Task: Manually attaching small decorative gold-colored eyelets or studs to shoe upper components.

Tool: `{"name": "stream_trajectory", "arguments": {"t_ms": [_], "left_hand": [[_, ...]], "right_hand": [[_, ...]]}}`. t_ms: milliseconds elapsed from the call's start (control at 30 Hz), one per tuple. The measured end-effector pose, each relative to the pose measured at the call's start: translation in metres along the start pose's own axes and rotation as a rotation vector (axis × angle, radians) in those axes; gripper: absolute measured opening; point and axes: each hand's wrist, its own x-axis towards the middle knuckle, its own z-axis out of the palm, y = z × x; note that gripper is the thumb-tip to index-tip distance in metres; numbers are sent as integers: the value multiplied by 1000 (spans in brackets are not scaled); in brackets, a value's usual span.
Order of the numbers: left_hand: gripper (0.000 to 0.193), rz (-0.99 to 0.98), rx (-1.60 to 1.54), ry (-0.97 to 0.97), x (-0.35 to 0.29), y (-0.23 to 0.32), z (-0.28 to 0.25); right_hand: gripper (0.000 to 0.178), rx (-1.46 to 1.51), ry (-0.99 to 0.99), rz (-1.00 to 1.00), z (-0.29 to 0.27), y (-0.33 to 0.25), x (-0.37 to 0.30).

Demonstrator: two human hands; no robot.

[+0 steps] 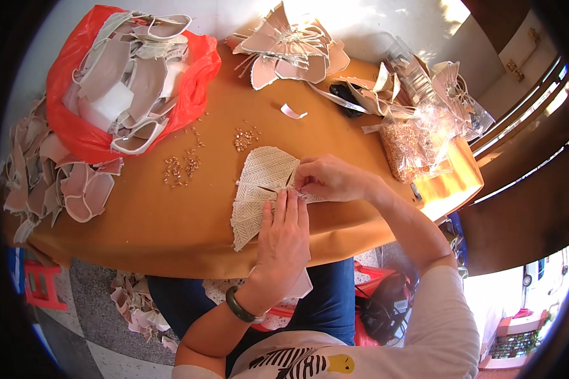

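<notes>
A cream, herringbone-textured shoe upper [259,183] lies spread on the table near its front edge, with dark slits at its middle. My left hand [283,230] rests on it with the fingers stretched out flat, side by side, holding nothing. At the upper's right side, my right hand [327,179] is closed in a pinch, its fingertips by the slit. Whatever sits between those fingertips is too small to make out. Small gold beads [244,139] lie in a loose pile just beyond the upper, and more gold beads [181,167] are scattered to its left.
A red plastic bag [199,82] full of shoe uppers stands far left, beside a heap of uppers [85,189]. Tied uppers [291,54] lie at the back. On the right is a clear bag of beads [408,148]. A pink scrap [293,112] lies mid-table [234,107].
</notes>
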Motion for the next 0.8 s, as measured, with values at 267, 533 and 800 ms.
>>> {"name": "stream_trajectory", "arguments": {"t_ms": [267,533,800], "left_hand": [[54,0,13,-8,0,0,-1],[54,-5,24,-8,1,2,-3],[52,9,-79,51,-2,-3,2]], "right_hand": [[12,87,56,251,2,9,5],[17,0,-81,171,-6,9,21],[13,275,46,91,4,25,0]]}}
